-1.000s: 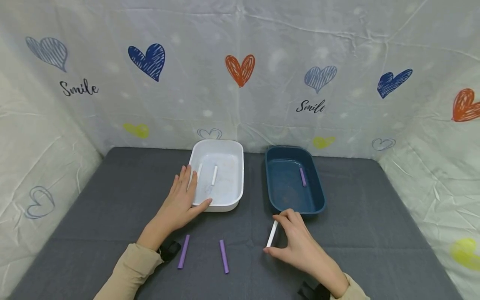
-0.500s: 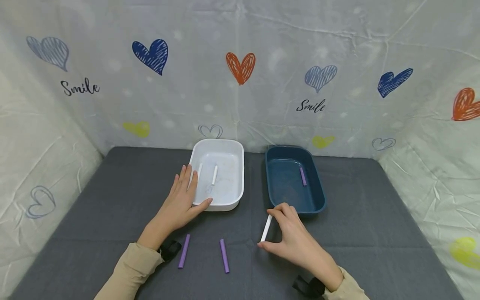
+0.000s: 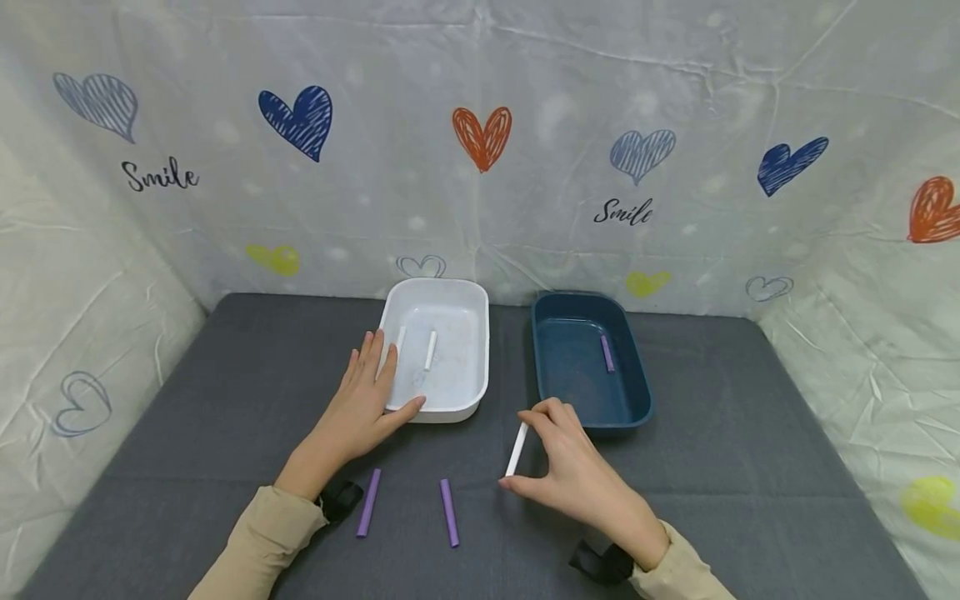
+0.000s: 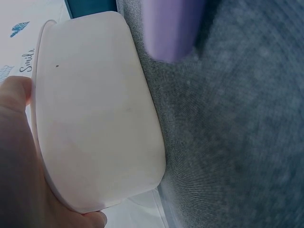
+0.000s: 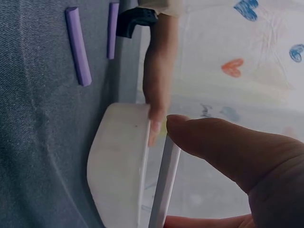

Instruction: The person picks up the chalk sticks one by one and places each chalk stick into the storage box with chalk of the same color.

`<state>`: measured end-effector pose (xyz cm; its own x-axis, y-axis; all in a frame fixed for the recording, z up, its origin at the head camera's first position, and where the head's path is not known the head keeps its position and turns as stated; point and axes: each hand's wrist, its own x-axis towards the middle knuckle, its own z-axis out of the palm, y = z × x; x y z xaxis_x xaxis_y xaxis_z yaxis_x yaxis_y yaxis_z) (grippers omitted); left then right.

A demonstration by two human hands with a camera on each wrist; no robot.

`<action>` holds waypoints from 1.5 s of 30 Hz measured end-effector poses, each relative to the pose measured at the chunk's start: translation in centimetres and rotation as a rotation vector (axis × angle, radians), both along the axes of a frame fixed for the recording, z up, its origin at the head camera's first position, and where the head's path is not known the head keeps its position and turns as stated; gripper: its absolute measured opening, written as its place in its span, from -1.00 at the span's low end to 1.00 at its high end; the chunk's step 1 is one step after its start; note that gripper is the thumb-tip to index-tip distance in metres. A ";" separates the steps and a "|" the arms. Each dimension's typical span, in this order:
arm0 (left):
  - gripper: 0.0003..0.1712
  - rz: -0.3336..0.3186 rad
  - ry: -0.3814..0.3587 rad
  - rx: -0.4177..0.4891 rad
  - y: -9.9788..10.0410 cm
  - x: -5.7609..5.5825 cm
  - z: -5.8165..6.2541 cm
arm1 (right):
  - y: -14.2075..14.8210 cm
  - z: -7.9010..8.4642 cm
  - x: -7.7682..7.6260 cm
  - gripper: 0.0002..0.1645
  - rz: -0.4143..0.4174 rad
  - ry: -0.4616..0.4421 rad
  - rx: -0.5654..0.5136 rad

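My right hand (image 3: 581, 471) pinches a white chalk-like stick (image 3: 517, 450) by its two ends, between thumb and fingers. It hangs over the table in front of the gap between two tubs. My left hand (image 3: 360, 408) rests on the left and front rim of the white tub (image 3: 450, 413), fingers straight and thumb spread. In this tub lie two white sticks, one in the middle (image 3: 431, 351) and another by the left wall, partly hidden by fingers. The dark blue tub (image 3: 641, 387) holds one purple stick (image 3: 607, 353). The right wrist view shows the held stick (image 5: 166, 183) near the white tub (image 5: 118, 161).
Two purple sticks lie on the grey tablecloth (image 3: 712, 492) near the front: one purple stick (image 3: 368, 502) beside the left wrist, the other purple stick (image 3: 448, 512) to its right. A white curtain (image 3: 555, 167) printed with hearts encloses the table's back and sides.
My right hand has moved left and slightly away from me with the white stick, from the blue tub's front edge toward the white tub. My left hand and both tubs stay put.
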<state>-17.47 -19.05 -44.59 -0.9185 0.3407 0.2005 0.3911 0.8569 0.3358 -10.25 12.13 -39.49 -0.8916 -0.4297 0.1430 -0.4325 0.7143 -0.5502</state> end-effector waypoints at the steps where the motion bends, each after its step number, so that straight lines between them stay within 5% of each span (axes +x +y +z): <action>1: 0.07 0.000 -0.001 0.000 0.0 0.0 0.0 | -0.1 0.0 0.0 -0.10 0.001 -0.002 0.001; 19: 0.15 0.010 -0.010 -0.004 0.0 0.1 -0.1 | -2.0 0.3 -2.4 -0.11 0.003 0.031 -0.017; 45: 0.16 0.011 0.001 -0.011 0.0 -0.1 -0.2 | -4.6 3.0 -6.4 -0.10 0.045 0.041 -0.024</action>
<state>-17.57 -19.02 -44.84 -0.9221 0.3329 0.1973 0.3820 0.8646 0.3263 -16.62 7.56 -36.50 -0.8647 -0.4650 0.1900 -0.4864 0.6807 -0.5477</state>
